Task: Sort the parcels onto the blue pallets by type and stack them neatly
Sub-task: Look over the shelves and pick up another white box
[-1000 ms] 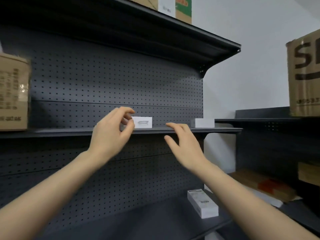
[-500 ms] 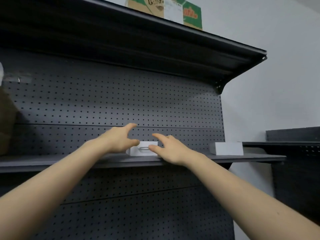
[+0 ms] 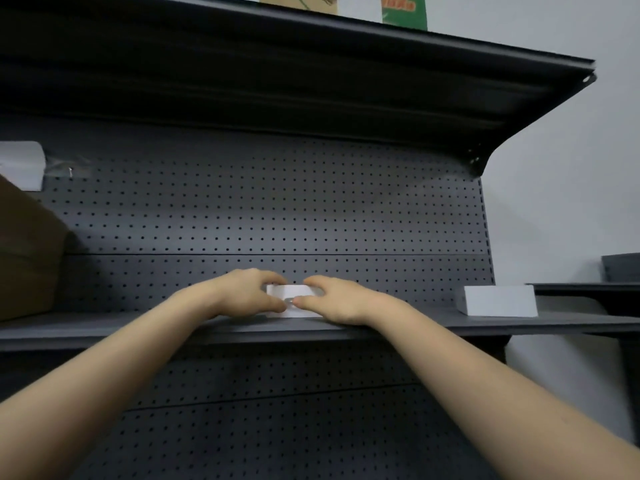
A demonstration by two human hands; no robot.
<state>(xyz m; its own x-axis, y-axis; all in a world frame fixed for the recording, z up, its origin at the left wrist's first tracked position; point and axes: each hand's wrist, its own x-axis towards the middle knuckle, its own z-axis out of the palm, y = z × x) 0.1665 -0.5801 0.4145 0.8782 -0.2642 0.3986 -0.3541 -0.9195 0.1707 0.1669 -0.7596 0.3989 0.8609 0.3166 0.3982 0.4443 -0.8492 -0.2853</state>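
A small white box (image 3: 290, 292) sits on the dark metal shelf (image 3: 398, 322) in front of the pegboard. My left hand (image 3: 247, 294) wraps its left end, thumb on the front face and fingers over the top. My right hand (image 3: 341, 299) holds its right end the same way. The box rests on the shelf, mostly hidden between my fingers. A second white box (image 3: 498, 300) lies further right on the same shelf. No blue pallet is in view.
A brown cardboard box (image 3: 27, 258) stands at the shelf's left end, with a white label (image 3: 21, 164) above it. Cartons (image 3: 403, 10) sit on the top shelf overhead. Another dark shelf (image 3: 588, 289) adjoins at the right, beside a grey wall.
Both hands have reached forward and closed on the small white box from either side. The view has come closer to the shelf and tilted upward.
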